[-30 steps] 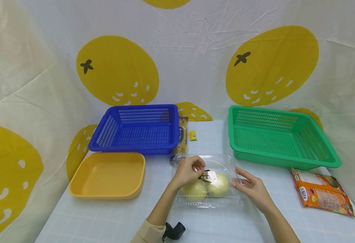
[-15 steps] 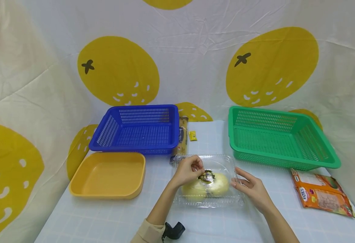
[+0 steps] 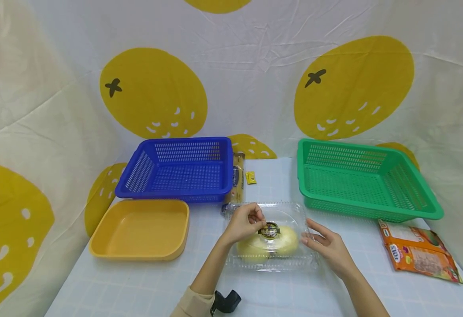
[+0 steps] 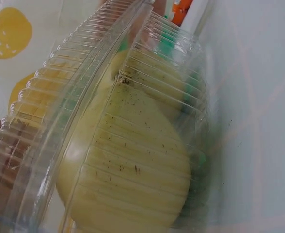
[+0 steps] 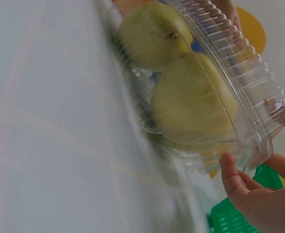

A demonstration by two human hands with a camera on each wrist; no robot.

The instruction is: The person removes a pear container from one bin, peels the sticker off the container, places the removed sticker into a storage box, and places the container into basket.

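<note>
A clear plastic container (image 3: 271, 266) rests on the counter (image 3: 136, 290), near the middle and directly in front of the person. Inside it, two pale yellow-green round fruits (image 3: 287, 242) sit side by side; the wrist views show small dark specks on their skin. The container's lid lies over them, and a dark label (image 3: 269, 230) with light lettering is on top.

The left hand (image 3: 245, 225) is above the lid, fingers curled, with thumb and fingertips pinching the left edge of the label. The right hand (image 3: 331, 248) grips the container's right end: in the right wrist view, the thumb bears on the side wall and the fingers reach the rim.

Behind the container's left rear corner, a long brown packet (image 3: 237, 182) lies alongside the blue basket (image 3: 187, 176); a small yellow sachet (image 3: 251, 177) is just to its right. A yellow tray (image 3: 144, 231) stands in front of the blue basket. A green basket (image 3: 358, 185) is at right rear, with orange packaging (image 3: 425, 257) lying in front of it. Near the left sleeve (image 3: 196, 301) is a black curved object (image 3: 228, 302). A white cloth (image 3: 251, 88) with a yellow fruit print hangs behind.
</note>
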